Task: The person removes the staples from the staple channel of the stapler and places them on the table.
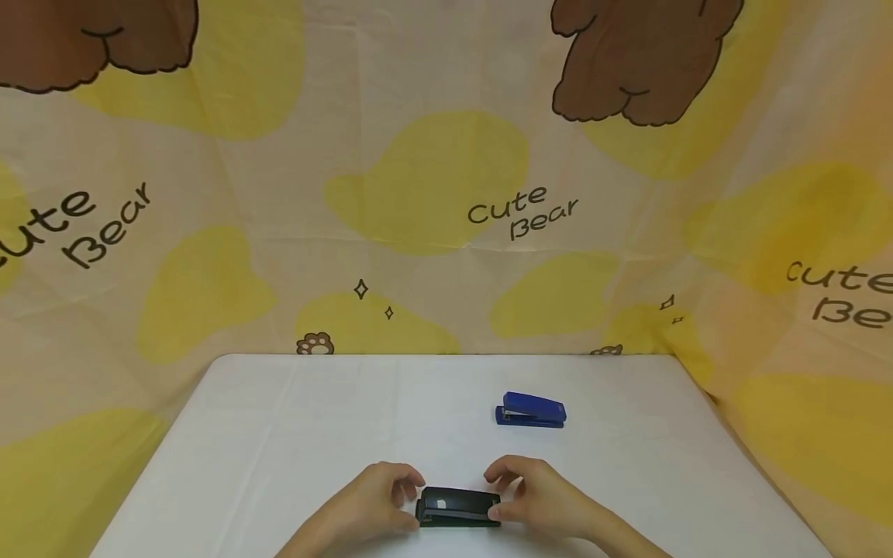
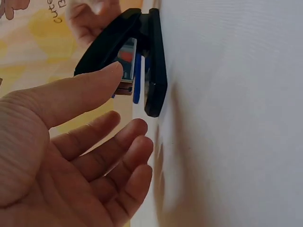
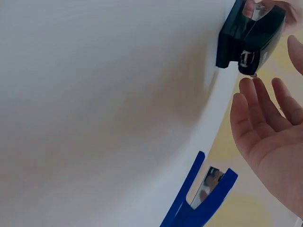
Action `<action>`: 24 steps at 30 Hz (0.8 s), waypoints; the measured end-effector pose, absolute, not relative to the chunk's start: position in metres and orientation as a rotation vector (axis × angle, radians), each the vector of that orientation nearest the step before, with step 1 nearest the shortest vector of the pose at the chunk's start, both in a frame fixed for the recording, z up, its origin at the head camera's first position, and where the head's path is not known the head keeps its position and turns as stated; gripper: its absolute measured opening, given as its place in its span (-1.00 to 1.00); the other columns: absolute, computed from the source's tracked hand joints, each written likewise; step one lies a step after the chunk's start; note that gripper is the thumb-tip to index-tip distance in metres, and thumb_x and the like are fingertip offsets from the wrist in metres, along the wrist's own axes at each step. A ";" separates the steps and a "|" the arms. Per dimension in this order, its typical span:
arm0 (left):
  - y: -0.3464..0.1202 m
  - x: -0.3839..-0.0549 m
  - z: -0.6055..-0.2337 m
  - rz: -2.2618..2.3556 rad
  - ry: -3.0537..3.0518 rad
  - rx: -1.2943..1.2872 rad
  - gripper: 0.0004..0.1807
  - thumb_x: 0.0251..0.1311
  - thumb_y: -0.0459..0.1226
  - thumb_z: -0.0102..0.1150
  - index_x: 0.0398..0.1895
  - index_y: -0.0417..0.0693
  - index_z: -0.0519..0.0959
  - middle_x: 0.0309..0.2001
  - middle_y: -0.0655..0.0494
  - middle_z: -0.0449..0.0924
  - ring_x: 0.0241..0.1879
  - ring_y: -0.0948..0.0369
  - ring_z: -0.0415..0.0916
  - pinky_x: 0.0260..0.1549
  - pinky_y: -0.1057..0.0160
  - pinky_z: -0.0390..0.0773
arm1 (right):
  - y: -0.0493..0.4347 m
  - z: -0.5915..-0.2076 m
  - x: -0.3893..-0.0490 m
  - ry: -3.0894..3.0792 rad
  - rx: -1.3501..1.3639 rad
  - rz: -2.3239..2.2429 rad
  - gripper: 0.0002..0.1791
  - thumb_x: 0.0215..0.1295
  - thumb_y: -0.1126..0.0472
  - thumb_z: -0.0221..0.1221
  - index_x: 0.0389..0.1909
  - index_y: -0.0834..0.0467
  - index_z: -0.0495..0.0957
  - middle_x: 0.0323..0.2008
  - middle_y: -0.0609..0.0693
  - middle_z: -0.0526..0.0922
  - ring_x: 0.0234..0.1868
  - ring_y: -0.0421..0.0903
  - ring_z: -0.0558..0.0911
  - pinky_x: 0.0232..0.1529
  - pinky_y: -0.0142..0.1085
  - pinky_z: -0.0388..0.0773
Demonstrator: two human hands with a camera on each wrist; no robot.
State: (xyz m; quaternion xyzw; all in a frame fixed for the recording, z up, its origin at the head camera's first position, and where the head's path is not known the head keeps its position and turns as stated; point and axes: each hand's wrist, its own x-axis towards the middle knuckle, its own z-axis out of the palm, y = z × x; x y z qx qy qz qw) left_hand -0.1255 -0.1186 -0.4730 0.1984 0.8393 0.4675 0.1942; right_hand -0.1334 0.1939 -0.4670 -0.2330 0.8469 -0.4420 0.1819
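Observation:
A black stapler (image 1: 460, 505) lies lengthwise at the near part of the white table, between the two hands. My left hand (image 1: 380, 496) is at its left end, fingers loosely bent and thumb close to it; whether the thumb touches cannot be told. At the other end is my right hand (image 1: 544, 496), its thumb overlapping the stapler's tip in the head view. In the right wrist view the fingers (image 3: 258, 111) are relaxed, with nothing between them. Both wrist views show a gap between the black stapler's upper arm and base.
Farther back and to the right on the white table (image 1: 335, 418) sits a blue stapler (image 1: 533, 409), its top raised at the left end. A printed cloth (image 1: 418, 186) with bears and yellow patches hangs behind the table and along its sides.

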 end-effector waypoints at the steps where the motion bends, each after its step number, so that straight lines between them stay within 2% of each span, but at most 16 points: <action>1: -0.119 -0.125 -0.474 1.305 2.356 0.541 -0.54 -0.06 -0.40 0.56 -0.02 -0.15 0.67 -0.27 0.18 0.60 -0.29 0.16 0.46 -0.29 0.29 0.46 | 0.192 -0.466 -0.134 2.390 -0.664 -1.259 -0.62 0.21 0.16 0.50 0.01 0.13 0.65 -0.07 -0.09 0.70 -0.08 -0.19 0.62 -0.08 -0.35 0.54; 7: -0.118 -0.125 -0.479 1.293 2.391 0.524 -0.58 -0.09 -0.38 0.59 -0.09 -0.18 0.70 -0.34 0.19 0.59 -0.35 0.21 0.44 -0.33 0.29 0.45 | 0.177 -0.461 -0.134 2.391 -0.712 -1.293 -0.60 0.22 0.15 0.50 0.03 0.14 0.65 -0.04 -0.06 0.71 -0.03 -0.13 0.64 -0.03 -0.30 0.53; 24: -0.110 -0.122 -0.489 1.330 2.408 0.432 -0.70 -0.13 -0.41 0.56 -0.25 -0.13 0.73 -0.52 0.19 0.46 -0.52 0.24 0.35 -0.55 0.32 0.30 | 0.142 -0.465 -0.136 2.347 -0.790 -1.332 -0.62 0.21 0.16 0.51 0.02 0.11 0.66 -0.05 -0.14 0.69 -0.06 -0.27 0.59 -0.04 -0.32 0.53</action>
